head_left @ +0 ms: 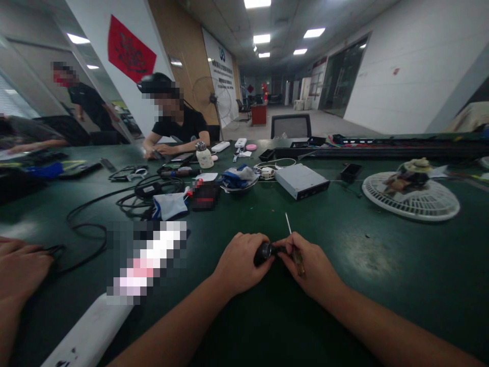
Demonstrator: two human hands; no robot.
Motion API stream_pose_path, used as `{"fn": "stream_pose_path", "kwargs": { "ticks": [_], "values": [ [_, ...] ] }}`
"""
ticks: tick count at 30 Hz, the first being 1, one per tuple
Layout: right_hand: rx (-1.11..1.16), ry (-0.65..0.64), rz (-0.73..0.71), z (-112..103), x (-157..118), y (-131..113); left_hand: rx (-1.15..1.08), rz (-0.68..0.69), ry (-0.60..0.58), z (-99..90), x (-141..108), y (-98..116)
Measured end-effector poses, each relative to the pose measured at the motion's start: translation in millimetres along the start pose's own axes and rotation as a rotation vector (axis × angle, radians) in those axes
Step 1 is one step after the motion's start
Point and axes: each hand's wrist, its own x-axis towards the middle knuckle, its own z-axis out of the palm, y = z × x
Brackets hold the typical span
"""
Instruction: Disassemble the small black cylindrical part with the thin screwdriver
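Low over the dark green table, my left hand (pixel 244 262) is closed around a small black cylindrical object (pixel 263 253) with a round end; its exact kind does not show. My right hand (pixel 311 265) grips a screwdriver (pixel 298 261) with an amber see-through handle, its thin metal shaft pointing up and away from me. The fingertips of that same hand also touch a narrow dark part extending from the black object. Both hands almost meet here, and fingers cover much of what lies between them.
A white fan grille with a motor (pixel 410 196) lies at the right. Beyond my hands are a grey disc drive (pixel 301 180), a bowl with cloth (pixel 239 178) and black cables (pixel 147 191). Another person's hand (pixel 23 270) rests at the left; a co-worker (pixel 178 125) sits opposite.
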Motion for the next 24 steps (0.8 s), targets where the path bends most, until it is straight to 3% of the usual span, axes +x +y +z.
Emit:
{"fn": "stream_pose_path", "kwargs": {
  "ticks": [10, 15, 24],
  "values": [
    [0.151, 0.047, 0.088, -3.8, -1.6, -3.0, -0.014, 0.067, -0.056, -3.0, 0.7, 1.1],
    [0.18, 0.069, 0.066, -4.2, -2.3, -5.6, -0.051, 0.136, -0.096, -3.5, 0.3, 0.2],
    [0.197, 0.047, 0.032, -4.0, -2.7, -6.6, -0.053, 0.105, -0.084, -2.6, 0.7, -1.2]
  ]
}}
